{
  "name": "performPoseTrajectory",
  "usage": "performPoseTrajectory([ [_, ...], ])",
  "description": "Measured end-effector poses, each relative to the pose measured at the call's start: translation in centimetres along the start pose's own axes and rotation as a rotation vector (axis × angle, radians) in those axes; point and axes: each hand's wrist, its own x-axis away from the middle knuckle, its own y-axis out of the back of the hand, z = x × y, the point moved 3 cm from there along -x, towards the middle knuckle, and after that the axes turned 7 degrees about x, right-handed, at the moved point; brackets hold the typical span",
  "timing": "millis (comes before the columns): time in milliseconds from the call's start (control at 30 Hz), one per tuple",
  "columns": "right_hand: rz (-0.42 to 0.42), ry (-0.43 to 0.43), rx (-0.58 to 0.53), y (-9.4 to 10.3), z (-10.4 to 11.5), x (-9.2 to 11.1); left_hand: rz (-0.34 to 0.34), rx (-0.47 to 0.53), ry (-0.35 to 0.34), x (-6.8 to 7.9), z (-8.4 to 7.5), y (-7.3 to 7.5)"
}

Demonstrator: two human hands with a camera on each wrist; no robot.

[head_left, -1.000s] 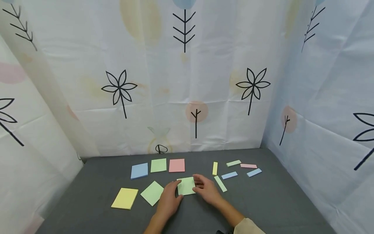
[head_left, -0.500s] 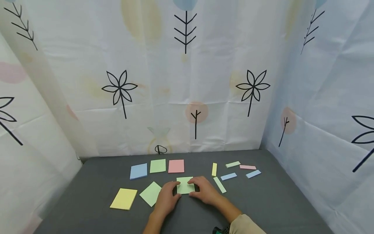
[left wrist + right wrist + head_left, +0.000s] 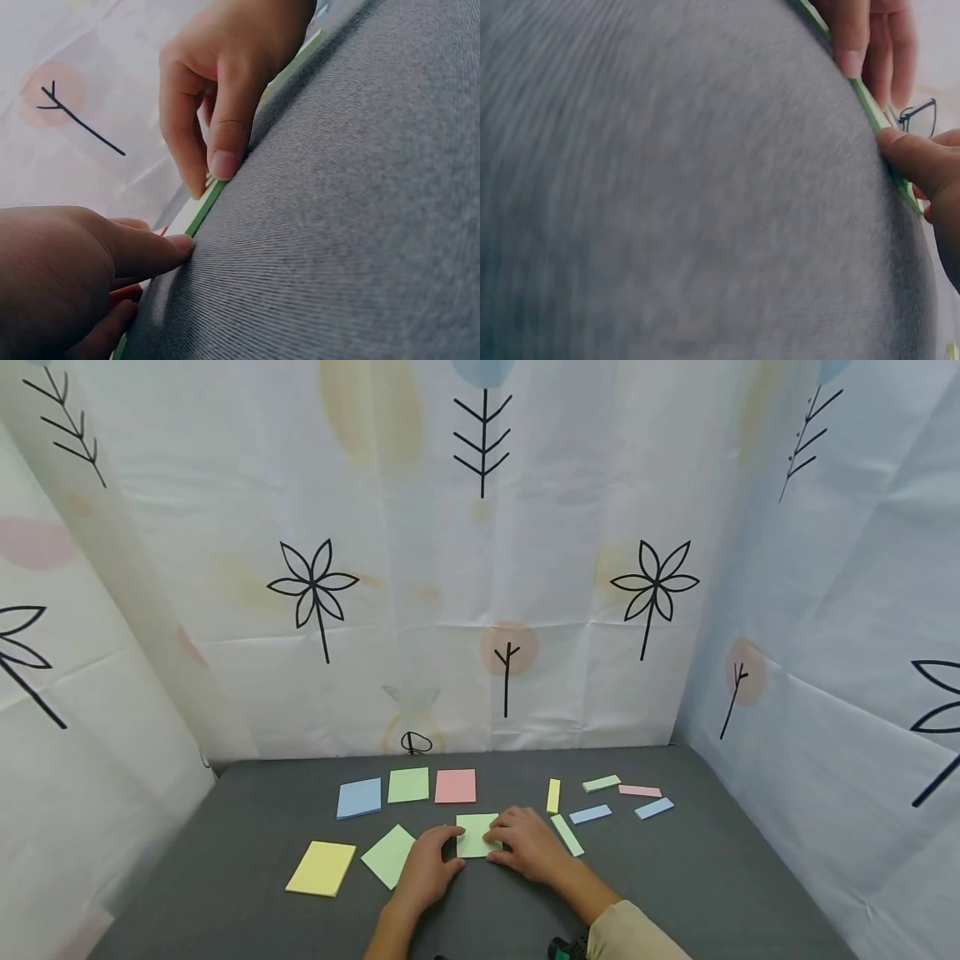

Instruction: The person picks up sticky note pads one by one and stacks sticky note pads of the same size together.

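Note:
A light green square sticky-note pad (image 3: 472, 843) lies flat on the grey table in front of me. My left hand (image 3: 426, 870) holds its left side, index finger at the far part and thumb at the near corner. On its right side my right hand (image 3: 531, 850) grips it, fingers over the top surface and thumb at the near edge. The left wrist view shows the pad's thin green edge (image 3: 204, 212) touched by both thumbs. Beside my left hand lies another green pad (image 3: 388, 856), turned like a diamond and partly covered by that hand.
A yellow pad (image 3: 321, 868) lies at the left. Blue (image 3: 359, 798), green (image 3: 408, 785) and pink (image 3: 456, 786) pads form a row behind. Several narrow strips, including a yellow one (image 3: 553, 796) and a green one (image 3: 567, 835), lie at the right. Patterned cloth (image 3: 480, 693) surrounds the table.
My right hand has come in from the pad's right side and its fingers now lie over the pad. The left hand has stayed at the left side, shifting slightly. Other pads stay put.

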Motion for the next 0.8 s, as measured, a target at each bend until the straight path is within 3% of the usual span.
performPoseTrajectory([
  [100, -0.053, 0.082, 0.090, 0.34, 0.21, -0.12, 0.021, 0.019, 0.017, -0.03, -0.03, 0.13],
  [233, -0.071, 0.112, 0.116, 0.62, 0.34, -0.15, 0.049, 0.033, 0.026, -0.04, -0.12, 0.30],
  [800, -0.044, -0.018, -0.106, -0.07, -0.10, 0.35, 0.103, 0.073, 0.028, 0.10, -0.41, 0.59],
])
